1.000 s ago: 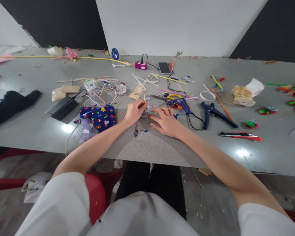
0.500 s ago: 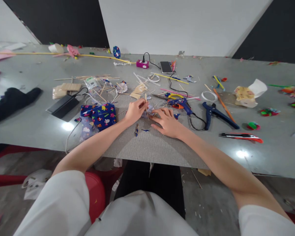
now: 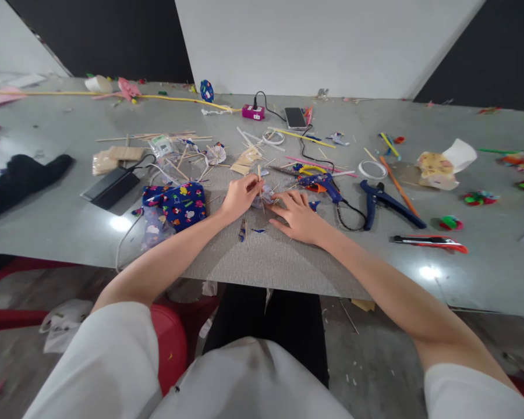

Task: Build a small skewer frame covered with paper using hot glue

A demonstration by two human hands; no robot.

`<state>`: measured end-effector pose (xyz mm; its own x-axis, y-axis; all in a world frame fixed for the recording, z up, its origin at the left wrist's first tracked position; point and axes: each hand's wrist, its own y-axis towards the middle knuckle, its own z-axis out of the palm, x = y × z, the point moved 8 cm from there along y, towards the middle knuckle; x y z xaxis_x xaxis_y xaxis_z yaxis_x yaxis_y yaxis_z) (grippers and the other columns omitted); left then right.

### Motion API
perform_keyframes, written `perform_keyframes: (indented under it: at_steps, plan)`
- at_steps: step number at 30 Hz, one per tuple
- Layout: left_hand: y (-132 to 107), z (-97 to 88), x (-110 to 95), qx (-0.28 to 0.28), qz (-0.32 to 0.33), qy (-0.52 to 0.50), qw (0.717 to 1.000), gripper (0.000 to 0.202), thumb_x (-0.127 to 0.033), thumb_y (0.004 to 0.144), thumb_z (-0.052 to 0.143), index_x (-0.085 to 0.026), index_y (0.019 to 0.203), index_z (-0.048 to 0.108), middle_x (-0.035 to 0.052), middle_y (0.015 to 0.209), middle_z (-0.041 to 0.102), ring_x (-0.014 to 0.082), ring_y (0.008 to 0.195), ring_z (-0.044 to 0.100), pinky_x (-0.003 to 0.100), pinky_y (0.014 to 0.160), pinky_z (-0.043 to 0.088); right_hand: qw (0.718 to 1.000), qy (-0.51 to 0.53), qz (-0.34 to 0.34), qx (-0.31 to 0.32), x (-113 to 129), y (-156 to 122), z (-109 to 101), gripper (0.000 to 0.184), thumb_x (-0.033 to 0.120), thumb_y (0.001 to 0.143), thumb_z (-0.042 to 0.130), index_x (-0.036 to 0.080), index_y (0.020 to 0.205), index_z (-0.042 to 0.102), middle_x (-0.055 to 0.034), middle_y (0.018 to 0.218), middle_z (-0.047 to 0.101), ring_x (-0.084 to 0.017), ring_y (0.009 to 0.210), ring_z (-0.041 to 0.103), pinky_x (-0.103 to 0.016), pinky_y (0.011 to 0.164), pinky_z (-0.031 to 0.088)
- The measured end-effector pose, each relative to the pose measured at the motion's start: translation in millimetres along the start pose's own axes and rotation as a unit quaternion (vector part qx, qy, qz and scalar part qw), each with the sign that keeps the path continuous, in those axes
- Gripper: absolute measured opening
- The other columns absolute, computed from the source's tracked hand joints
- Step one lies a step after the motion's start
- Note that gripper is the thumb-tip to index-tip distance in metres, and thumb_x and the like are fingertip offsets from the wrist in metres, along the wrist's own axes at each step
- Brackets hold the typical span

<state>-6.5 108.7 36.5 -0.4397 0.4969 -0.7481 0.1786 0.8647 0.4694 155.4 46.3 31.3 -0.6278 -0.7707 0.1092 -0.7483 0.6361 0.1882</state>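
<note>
My left hand [image 3: 243, 196] is closed in a pinch on a thin wooden stick [image 3: 259, 171], which stands nearly upright between thumb and fingers. Just beneath it lies a small pale piece of patterned fabric [image 3: 266, 193] with thin sticks, partly hidden by both hands. My right hand [image 3: 297, 216] rests with its fingers spread low over the table, the fingertips at the edge of that piece. Small blue fabric scraps [image 3: 243, 231] lie in front of my hands. A blue glue gun [image 3: 327, 186] lies right of my right hand.
Left of my hands is folded blue patterned cloth [image 3: 179, 206], with a black box [image 3: 113, 187] behind it. To the right lie a blue cutter tool [image 3: 388, 205] and a utility knife [image 3: 430, 241]. A phone [image 3: 296, 118] and a purple power socket [image 3: 253, 112] sit farther back.
</note>
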Motion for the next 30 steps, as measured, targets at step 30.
perform_keyframes:
  at_steps: [30]
  plan:
    - [0.4,0.8,-0.5,0.001,0.002,-0.008,1.000,0.032,-0.040,0.104,0.060,-0.020,0.080,0.069,0.0018,0.074,0.073,0.0134,0.066,0.066,0.028,0.067,0.051,0.901,-0.112,0.403,-0.116,-127.6,-45.9,-34.0,0.059,0.055,0.098,0.051,0.003,0.127,0.054,-0.0325,0.124,0.061,-0.048,0.125,0.051,-0.067,0.104,0.036]
